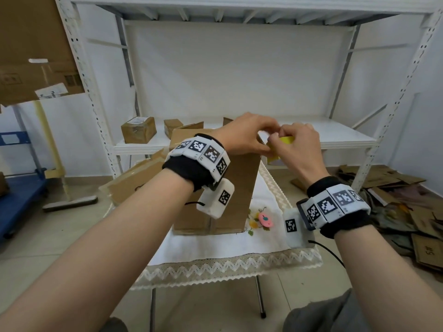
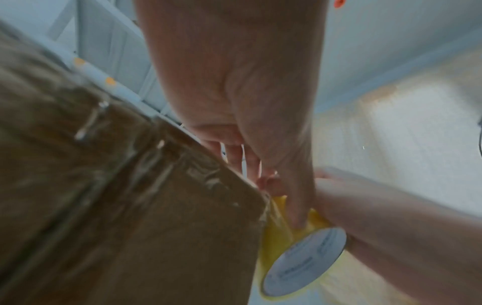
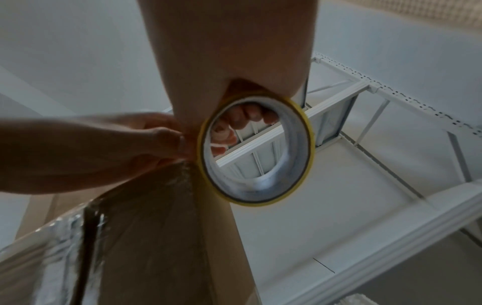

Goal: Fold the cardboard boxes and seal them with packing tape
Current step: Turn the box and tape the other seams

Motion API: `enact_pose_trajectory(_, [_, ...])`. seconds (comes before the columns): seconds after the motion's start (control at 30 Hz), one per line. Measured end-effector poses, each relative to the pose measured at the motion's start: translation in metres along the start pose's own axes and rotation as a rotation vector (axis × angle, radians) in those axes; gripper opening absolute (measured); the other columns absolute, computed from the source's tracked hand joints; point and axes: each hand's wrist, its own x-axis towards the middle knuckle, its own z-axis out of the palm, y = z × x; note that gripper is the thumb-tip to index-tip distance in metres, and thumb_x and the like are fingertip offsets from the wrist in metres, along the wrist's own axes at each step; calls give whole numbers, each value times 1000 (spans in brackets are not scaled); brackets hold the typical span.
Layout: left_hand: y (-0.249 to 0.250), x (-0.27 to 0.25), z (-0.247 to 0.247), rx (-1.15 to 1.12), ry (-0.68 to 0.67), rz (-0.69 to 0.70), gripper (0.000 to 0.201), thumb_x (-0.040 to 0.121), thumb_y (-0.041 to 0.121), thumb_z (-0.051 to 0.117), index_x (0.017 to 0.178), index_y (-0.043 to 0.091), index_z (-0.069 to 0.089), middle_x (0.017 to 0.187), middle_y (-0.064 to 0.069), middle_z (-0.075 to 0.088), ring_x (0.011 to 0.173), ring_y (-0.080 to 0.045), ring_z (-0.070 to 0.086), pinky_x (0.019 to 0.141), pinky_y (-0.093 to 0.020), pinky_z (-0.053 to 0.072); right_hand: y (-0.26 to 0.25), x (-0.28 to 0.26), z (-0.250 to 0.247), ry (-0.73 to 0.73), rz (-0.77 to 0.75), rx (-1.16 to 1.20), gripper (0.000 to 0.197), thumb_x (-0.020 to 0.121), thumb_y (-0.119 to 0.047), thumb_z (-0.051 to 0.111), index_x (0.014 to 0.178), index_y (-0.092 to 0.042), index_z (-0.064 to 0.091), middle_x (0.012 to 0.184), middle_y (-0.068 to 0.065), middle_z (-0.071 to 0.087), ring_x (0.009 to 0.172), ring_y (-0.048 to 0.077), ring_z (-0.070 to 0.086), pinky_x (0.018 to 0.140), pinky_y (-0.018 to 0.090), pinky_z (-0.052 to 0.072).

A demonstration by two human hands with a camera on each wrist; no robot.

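A tall brown cardboard box [image 1: 239, 188] stands upright on the cloth-covered table, with glossy clear tape over its seams [image 2: 146, 165]. My right hand [image 1: 296, 141] grips a yellow roll of packing tape [image 1: 285, 141] just off the box's upper right corner, fingers curled through the core [image 3: 242, 119]. My left hand [image 1: 263, 140] meets it there and pinches the tape at the roll's edge [image 3: 180, 142], its thumb lying on the yellow roll [image 2: 294, 216]. The box's top face is hidden behind both hands.
A pink object [image 1: 265, 220] lies on the white lace tablecloth [image 1: 227, 267] beside the box. Flattened cardboard [image 1: 136, 180] leans at the table's left. Small boxes [image 1: 139, 133] sit on the white shelf [image 1: 335, 133] behind. Cardboard scraps [image 1: 407, 212] litter the floor at right.
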Motion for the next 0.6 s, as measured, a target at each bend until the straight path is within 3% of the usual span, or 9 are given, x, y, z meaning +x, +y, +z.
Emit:
enact_pose_trajectory(0.07, [-1, 3, 2, -71, -12, -11, 28, 79, 21, 82, 104, 14, 74, 91, 0, 71, 76, -4, 57, 67, -13, 42, 5, -1, -4, 19, -24, 27, 33, 85, -32, 63, 61, -14, 50, 69, 3, 52, 85, 23, 43, 64, 26, 29])
enact_pose_trajectory(0.17, [-4, 6, 3, -149, -56, -42, 21, 77, 17, 83, 95, 14, 74, 90, -5, 71, 81, -13, 62, 72, -26, 47, 10, -1, -6, 27, -81, 40, 32, 85, -29, 67, 63, -13, 50, 68, -1, 48, 81, 19, 41, 64, 14, 28])
enact_pose_trajectory(0.23, [-3, 9, 2, -197, -106, -54, 20, 77, 14, 83, 94, 18, 72, 92, -4, 72, 81, -11, 64, 75, -24, 50, 14, -2, -7, 57, -100, 62, 32, 86, -34, 65, 65, -16, 49, 70, -2, 48, 81, 17, 40, 66, 13, 28])
enact_pose_trajectory(0.3, [-2, 11, 1, -234, -135, -50, 21, 80, 14, 82, 97, 15, 71, 94, -5, 73, 85, -14, 67, 79, -25, 53, 14, -4, -8, 134, -114, 115, 29, 89, -35, 57, 69, -16, 51, 74, 0, 49, 81, 16, 41, 68, 17, 29])
enact_pose_trajectory(0.37, [-3, 10, 2, -262, -130, -51, 21, 81, 15, 82, 98, 11, 70, 96, -6, 73, 86, -15, 69, 82, -30, 55, 19, -5, -8, 293, -67, 252, 23, 94, -26, 47, 78, -12, 53, 83, 4, 50, 84, 20, 45, 73, 26, 33])
enact_pose_trajectory(0.47, [-7, 9, 4, -254, -101, -61, 21, 81, 19, 82, 97, 13, 69, 94, -5, 72, 79, -9, 65, 80, -30, 54, 44, -12, -1, 536, 203, 390, 14, 94, -19, 41, 90, -13, 52, 95, 10, 56, 93, 28, 52, 84, 40, 42])
enact_pose_trajectory(0.5, [-9, 9, 4, -256, -94, -63, 20, 81, 19, 82, 95, 14, 69, 91, -4, 71, 78, -8, 63, 77, -29, 52, 56, -17, 4, 493, 304, 340, 13, 96, -18, 41, 93, -12, 53, 100, 15, 59, 96, 30, 55, 87, 42, 44])
enact_pose_trajectory(0.53, [-10, 8, 4, -258, -86, -63, 19, 81, 19, 82, 94, 15, 68, 88, -1, 70, 77, -7, 62, 75, -26, 51, 68, -24, 11, 350, 394, 262, 15, 98, -15, 43, 96, -9, 57, 105, 20, 63, 99, 31, 57, 89, 40, 45])
enact_pose_trajectory(0.6, [-10, 7, 6, -256, -75, -60, 19, 80, 17, 82, 92, 17, 67, 84, 5, 67, 74, -3, 59, 70, -17, 47, 87, -42, 30, -87, 503, 65, 19, 98, -10, 50, 106, -3, 66, 113, 20, 68, 106, 32, 61, 91, 35, 44])
